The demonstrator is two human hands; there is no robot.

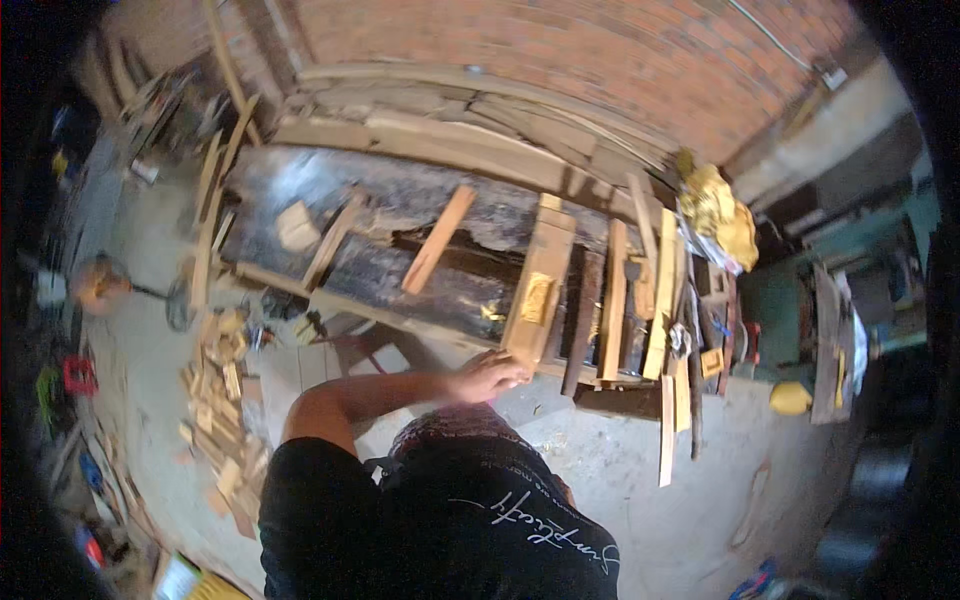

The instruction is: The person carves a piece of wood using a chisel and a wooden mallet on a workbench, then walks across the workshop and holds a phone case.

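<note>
The plank lies flat on the workbench, running from the near edge back toward the brick wall. Its near end sits under the left hand, whose fingers curl over that end and grip it. The forearm reaches in from the lower left. The right hand is hidden — nothing of it shows past the black shirt, so its fingers cannot be judged.

A small yellowish piece rests on the plank; what it is stays hard to make out. To the left a lone slat lies aslant on the dark benchtop. To the right several more boards stand side by side, some overhanging the near edge — too crowded to count surely. Beyond them a crumpled yellow cloth sits at the bench's far right corner.

On the floor at left, a heap of offcuts lies scattered, blurred toward the rim. A yellow helmet-like thing rests at right.
</note>
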